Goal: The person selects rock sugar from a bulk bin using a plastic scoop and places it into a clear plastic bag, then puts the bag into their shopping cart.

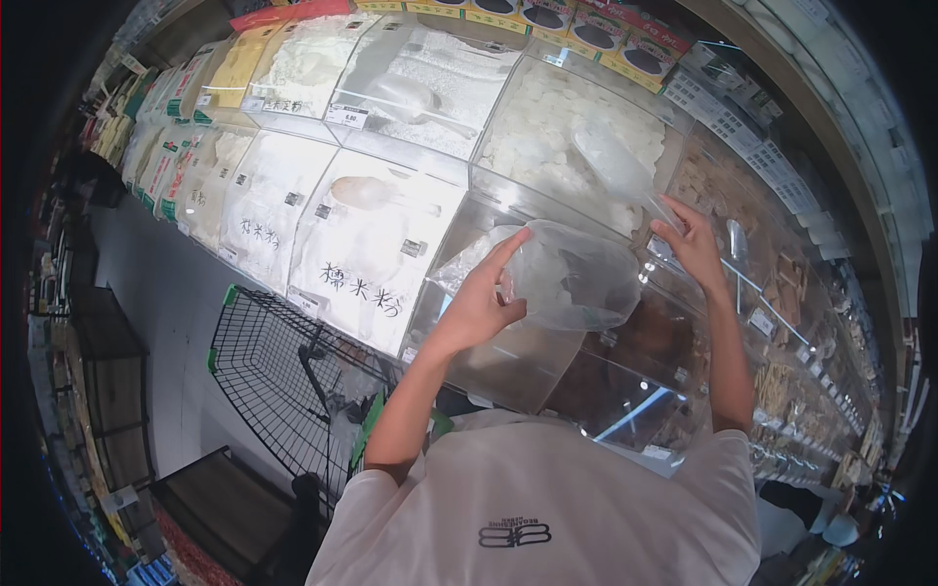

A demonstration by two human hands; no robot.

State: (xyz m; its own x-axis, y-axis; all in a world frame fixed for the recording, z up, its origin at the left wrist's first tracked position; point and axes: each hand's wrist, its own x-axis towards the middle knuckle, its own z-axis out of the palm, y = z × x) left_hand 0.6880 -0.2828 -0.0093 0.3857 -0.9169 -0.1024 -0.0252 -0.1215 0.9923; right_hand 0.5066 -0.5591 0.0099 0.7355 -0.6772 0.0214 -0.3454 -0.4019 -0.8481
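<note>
My left hand (476, 304) grips the rim of a clear plastic bag (586, 282), its mouth spread wide. Some pale pieces seem to lie inside the bag, though the film blurs them. The handle of a clear plastic scoop (612, 157) is between the thumb and fingers of my right hand (692, 245). The scoop's bowl rests over off-white flaky chunks (531, 124) in an upper clear bulk bin. Below that bin, the bag hangs in front of the sloped lower bins.
Flour bins (359, 256) with handwritten labels line the left, one with a scoop (403, 99) inside. A wire shopping cart (271, 351) stands below them. Bins of brown dried goods (784, 278) run right. Boxed packets (593, 33) sit along the top. A dark low stand (227, 498) is lower left.
</note>
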